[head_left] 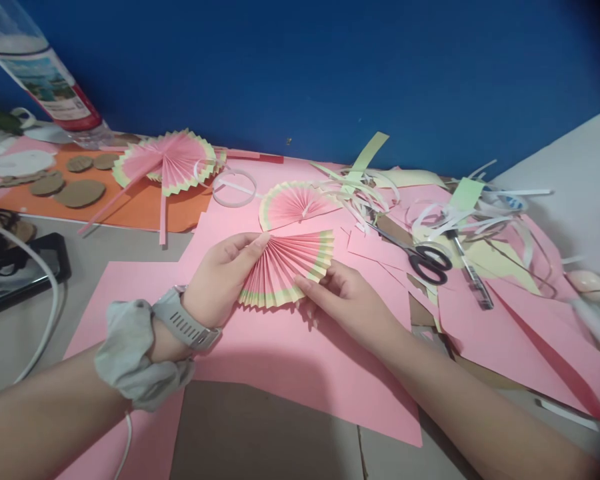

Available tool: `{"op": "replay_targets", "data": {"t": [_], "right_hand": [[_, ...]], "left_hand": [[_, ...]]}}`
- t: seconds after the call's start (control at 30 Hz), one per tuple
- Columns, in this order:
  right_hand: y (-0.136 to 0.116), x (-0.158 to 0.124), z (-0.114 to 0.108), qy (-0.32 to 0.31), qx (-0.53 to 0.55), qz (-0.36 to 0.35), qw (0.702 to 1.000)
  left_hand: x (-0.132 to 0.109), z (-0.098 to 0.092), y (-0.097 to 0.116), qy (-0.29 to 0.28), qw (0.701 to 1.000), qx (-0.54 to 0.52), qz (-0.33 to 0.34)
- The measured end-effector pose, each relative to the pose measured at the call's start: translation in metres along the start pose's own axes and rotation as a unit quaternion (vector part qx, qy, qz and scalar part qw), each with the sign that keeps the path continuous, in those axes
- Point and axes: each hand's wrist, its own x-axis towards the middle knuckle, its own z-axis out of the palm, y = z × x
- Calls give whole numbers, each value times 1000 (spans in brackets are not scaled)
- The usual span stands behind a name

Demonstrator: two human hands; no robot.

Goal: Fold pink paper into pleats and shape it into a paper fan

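Between my two hands is a pleated pink paper fan (290,267) with a yellow and green edge, spread into a half circle. My left hand (230,267) pinches its left side near the gathered point, thumb on top. On the right, my right hand (343,297) holds the outer rim between thumb and fingers; some of those fingers are hidden under the paper. Just behind lies a second paper fan (295,203), opened on the pink sheet (300,360). Farther left, more finished-looking fans (180,157) with pink paper sticks rest on orange paper (150,210).
Black-handled scissors (430,263), a pen (473,273) and tangled paper strips (365,193) lie to the right among pink sheets (540,333). A tilted plastic bottle (50,87), cardboard discs (80,193) and a phone (25,273) with a white cable (55,300) are at left. A blue wall (300,73) stands behind.
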Motion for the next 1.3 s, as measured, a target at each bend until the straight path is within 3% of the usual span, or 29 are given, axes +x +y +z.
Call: {"op": "replay_targets", "data": {"t": [0.13, 0.67, 1.0, 1.3], "right_hand": [[0, -1, -1, -23, 5, 10, 1000], [2, -2, -1, -9, 11, 7, 1000], [2, -3, -1, 0, 4, 2, 1000], [2, -2, 1, -6, -24, -17, 1000]], "left_hand": [[-1, 0, -1, 3, 1000, 5, 1], [-4, 3, 6, -22, 995, 95, -30], [-3, 1, 6, -56, 992, 91, -64], [-2, 1, 7, -36, 994, 84, -67]]}}
